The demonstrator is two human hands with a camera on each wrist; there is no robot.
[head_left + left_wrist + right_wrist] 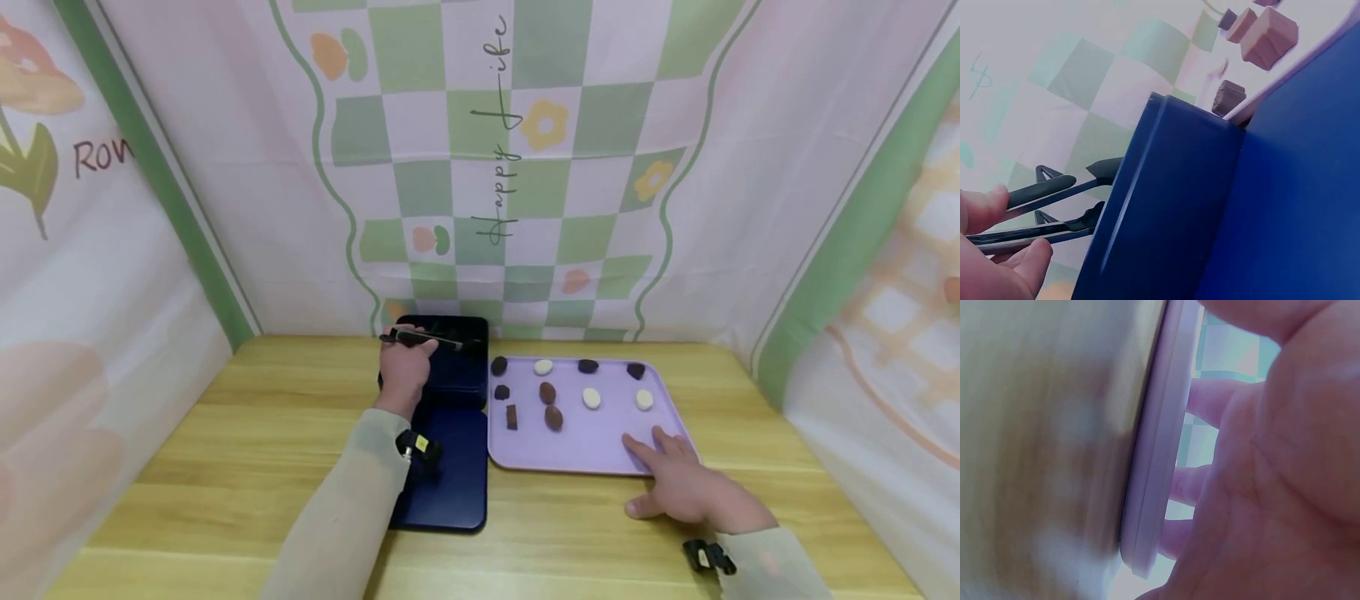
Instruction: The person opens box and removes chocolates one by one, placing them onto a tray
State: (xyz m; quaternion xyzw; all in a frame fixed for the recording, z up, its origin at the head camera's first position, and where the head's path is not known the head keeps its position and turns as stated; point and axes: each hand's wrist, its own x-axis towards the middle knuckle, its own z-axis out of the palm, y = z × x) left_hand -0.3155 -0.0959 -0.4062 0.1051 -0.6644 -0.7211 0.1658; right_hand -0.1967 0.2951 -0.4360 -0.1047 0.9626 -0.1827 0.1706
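Observation:
My left hand (402, 375) grips black-and-metal tongs (429, 338) over a dark blue box (468, 388) at the back of the table. In the left wrist view the two arms of the tongs (1050, 189) stand apart, their ends partly hidden behind the box wall (1154, 194). The box's contents are too dark to tell. To the right lies a lilac tray (577, 457) with several chocolate-like pieces, such as a brown egg shape (553, 417) and a white one (592, 398). Fingers spread, my right hand (682, 487) rests at the tray's near right corner.
A flat dark blue panel (450, 492), like a lid, lies directly in front of the box under my left forearm. Box and tray stand side by side on a wooden table (570, 542). Patterned cloth (480, 192) hangs behind and at both sides.

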